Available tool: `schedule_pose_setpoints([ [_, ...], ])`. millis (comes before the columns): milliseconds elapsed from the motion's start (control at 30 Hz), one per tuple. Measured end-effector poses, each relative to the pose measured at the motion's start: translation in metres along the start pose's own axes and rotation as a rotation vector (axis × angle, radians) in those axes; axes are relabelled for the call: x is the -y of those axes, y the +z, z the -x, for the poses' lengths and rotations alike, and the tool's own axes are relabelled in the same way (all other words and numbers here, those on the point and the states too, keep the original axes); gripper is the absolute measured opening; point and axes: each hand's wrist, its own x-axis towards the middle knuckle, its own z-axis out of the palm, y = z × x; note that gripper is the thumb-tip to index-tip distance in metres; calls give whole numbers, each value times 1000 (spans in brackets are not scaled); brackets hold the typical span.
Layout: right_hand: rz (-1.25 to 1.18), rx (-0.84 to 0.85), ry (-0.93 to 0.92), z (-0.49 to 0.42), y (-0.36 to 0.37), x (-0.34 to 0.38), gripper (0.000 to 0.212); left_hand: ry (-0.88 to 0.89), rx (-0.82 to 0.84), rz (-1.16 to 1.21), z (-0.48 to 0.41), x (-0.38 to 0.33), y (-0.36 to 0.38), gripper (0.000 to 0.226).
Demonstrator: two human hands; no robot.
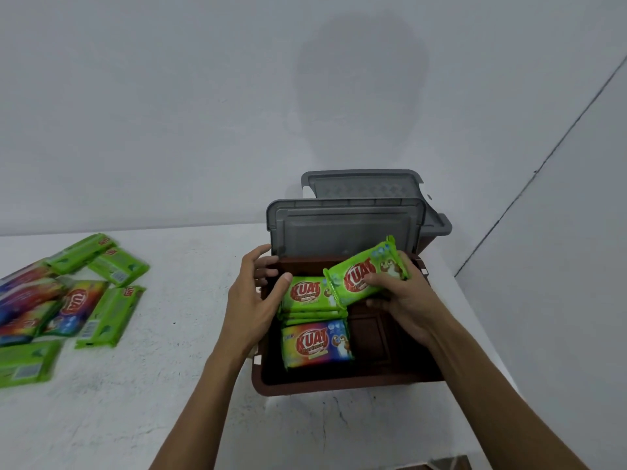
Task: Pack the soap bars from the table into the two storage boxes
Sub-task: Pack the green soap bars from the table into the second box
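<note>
- Right hand (pixel 403 300) grips a green soap bar (pixel 366 271), fingers curled round it, above the brown box (pixel 339 388).
- Left hand (pixel 251 300): fingers spread, thumb touching the green stack (pixel 307 295) inside the box.
- Loose bars (pixel 112 313) lie on the table (pixel 176 385), left.

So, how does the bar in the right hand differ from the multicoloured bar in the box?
The held bar is green; the multicoloured bar is rainbow-printed. The held bar tilts in the right hand; the multicoloured bar lies flat in the brown box. Both read KUAT.
</note>
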Motion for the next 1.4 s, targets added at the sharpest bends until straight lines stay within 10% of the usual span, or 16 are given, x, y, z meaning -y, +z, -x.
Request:
schedule_pose_setpoints([
  [267,333,-172,-145,11,-22,-3,63,16,-21,-8,-2,8,2,48],
  [467,542,-214,-43,1,-29,-19,29,43,-27,-56,-1,11,3,48],
  [767,653,-167,201,-29,-35,-43,32,68,-13,-117,0,11,6,50],
  [1400,1580,-142,-28,-13,-21,-46,34,66,-31,-92,1,12,6,48],
])
